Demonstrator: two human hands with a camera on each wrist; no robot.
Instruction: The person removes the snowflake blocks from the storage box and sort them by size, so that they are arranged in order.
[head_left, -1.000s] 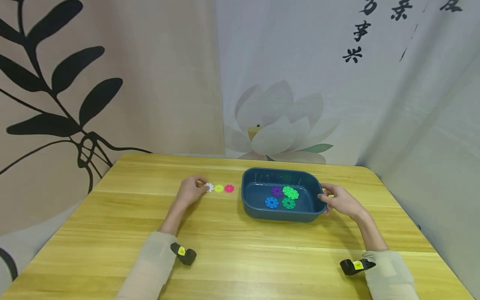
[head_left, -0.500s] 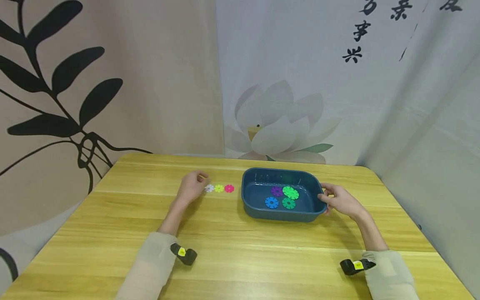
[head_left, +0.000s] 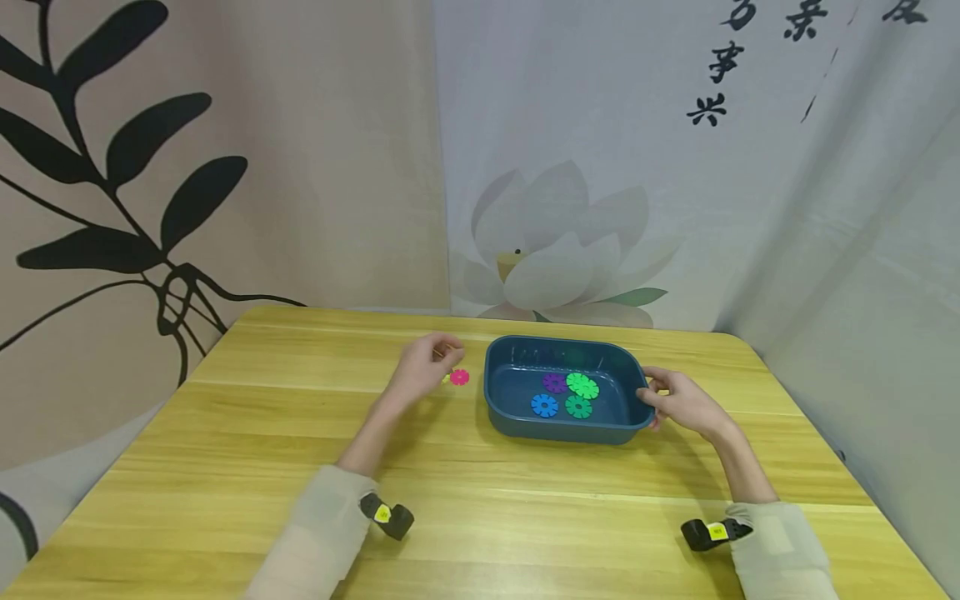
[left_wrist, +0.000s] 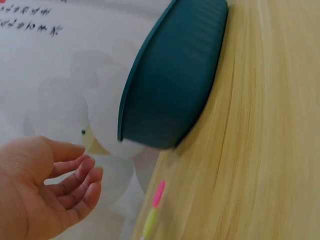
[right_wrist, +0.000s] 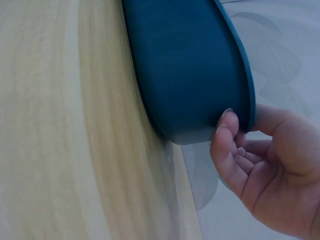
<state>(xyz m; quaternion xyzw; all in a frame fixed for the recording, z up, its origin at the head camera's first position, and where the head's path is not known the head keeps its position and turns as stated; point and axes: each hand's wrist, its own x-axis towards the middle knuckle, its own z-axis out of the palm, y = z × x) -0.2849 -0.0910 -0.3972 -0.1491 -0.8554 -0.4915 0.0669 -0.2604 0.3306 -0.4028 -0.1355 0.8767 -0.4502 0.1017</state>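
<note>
In the head view my left hand (head_left: pixel 427 365) hovers over a row of small flower-shaped plastic discs. It holds nothing, and its fingers hang loosely bent in the left wrist view. The pink disc (head_left: pixel 460 377) lies at the row's right end; the yellow disc (left_wrist: pixel 149 223) beside it is mostly hidden by the hand in the head view. At the right end of a dark blue plastic basin (head_left: pixel 562 429), my right hand (head_left: pixel 678 402) pinches the rim between thumb and fingers. Inside lie a purple disc (head_left: pixel 555 382), a blue disc (head_left: pixel 544 406) and two green discs (head_left: pixel 578 407).
The basin stands on a wooden table (head_left: pixel 480 517), right of the row. A curtain (head_left: pixel 337 167) with printed plants and characters hangs behind the table's far edge. A small black camera (head_left: pixel 393 517) is strapped at the left wrist and another (head_left: pixel 705 535) at the right.
My left hand has let go of the white disc at the row's left end, lifted and moved right over the row towards the basin. The right hand and the basin have stayed put.
</note>
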